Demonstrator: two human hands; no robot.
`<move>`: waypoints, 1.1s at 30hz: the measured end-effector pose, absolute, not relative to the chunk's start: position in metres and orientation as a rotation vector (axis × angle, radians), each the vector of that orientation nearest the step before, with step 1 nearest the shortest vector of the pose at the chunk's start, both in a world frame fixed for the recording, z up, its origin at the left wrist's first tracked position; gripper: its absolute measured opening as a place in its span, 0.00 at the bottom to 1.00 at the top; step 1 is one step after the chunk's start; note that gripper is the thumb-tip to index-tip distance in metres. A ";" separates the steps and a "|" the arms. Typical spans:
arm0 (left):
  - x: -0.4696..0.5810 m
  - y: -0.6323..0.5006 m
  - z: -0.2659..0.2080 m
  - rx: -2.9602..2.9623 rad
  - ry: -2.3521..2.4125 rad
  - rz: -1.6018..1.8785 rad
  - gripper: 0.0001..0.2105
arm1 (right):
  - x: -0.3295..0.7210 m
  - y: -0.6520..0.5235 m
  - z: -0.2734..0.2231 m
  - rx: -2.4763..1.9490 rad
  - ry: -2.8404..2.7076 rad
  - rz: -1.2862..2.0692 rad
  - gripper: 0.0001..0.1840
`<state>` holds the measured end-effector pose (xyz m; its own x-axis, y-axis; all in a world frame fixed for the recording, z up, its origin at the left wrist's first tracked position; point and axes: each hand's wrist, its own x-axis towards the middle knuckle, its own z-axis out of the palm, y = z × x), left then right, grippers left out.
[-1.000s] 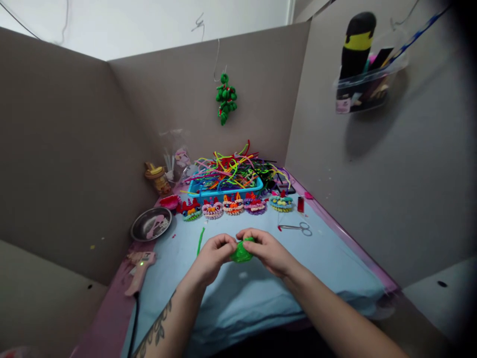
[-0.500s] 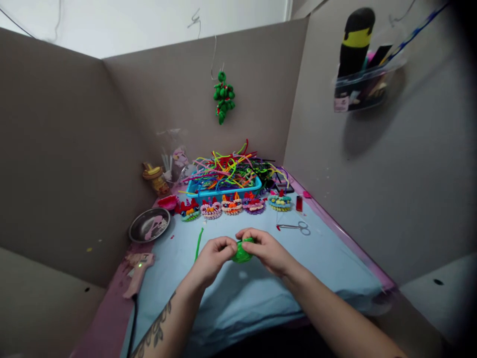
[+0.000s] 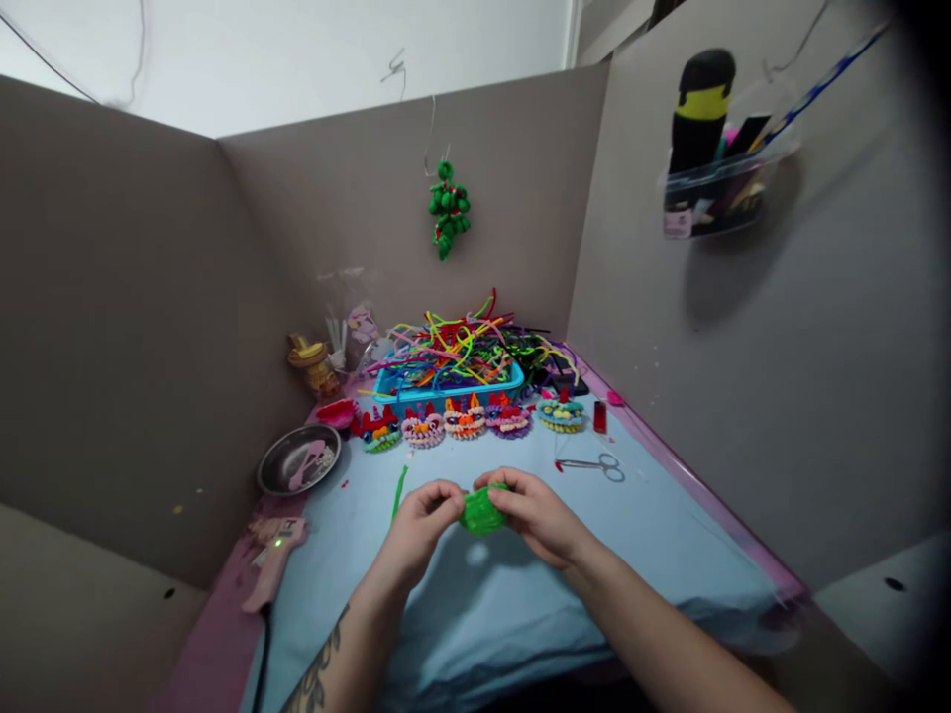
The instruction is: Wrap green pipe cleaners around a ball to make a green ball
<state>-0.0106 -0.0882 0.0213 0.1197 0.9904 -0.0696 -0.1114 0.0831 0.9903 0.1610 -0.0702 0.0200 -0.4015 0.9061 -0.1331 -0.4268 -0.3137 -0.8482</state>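
Between my two hands is a small bright green piece (image 3: pixel 481 512), fuzzy like bent pipe cleaners, raised over the blue cloth (image 3: pixel 594 564). My left hand (image 3: pixel 425 520) pinches its left edge with thumb and fingertips. At the right side and upper edge, my right hand (image 3: pixel 531 510) grips it, the thumb across its front. A loose green pipe cleaner (image 3: pixel 399 492) lies just beyond my left hand. Farther back stands a row of several colourful pipe-cleaner animal heads, among them an orange and white one (image 3: pixel 465 420) and a blue and yellow one (image 3: pixel 562 414).
A blue tray (image 3: pixel 446 399) heaped with pipe cleaners stands at the back. Scissors (image 3: pixel 598 465) lie on the right. On the left are a metal bowl (image 3: pixel 271 465) and a pink glue gun (image 3: pixel 276 569) with a cord. Grey partitions (image 3: pixel 401 218) enclose the table; a green ornament (image 3: pixel 449 211) hangs there.
The green piece has been turned so that more of its broad face shows. Both hands keep their pinch on it. The whole view has shifted slightly with the head.
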 end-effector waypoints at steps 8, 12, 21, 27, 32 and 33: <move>-0.008 -0.093 0.026 1.166 1.091 1.133 0.10 | 0.165 -0.073 0.012 -0.830 -1.068 1.719 0.17; -0.007 -0.093 0.035 1.281 1.131 1.080 0.11 | 0.167 -0.070 0.012 -0.916 -1.398 1.406 0.15; -0.008 -0.093 0.022 0.948 1.017 1.142 0.13 | 0.178 -0.074 0.010 -0.850 -1.364 1.440 0.20; -0.002 -0.095 0.022 0.620 0.760 1.149 0.11 | 0.175 -0.073 0.005 -0.685 -1.258 1.571 0.21; 0.002 -0.097 0.014 0.544 0.662 1.191 0.11 | 0.170 -0.076 0.001 -0.539 -1.209 1.615 0.32; 0.002 -0.098 0.013 0.545 0.652 1.183 0.10 | 0.170 -0.077 0.000 -0.559 -1.185 1.604 0.32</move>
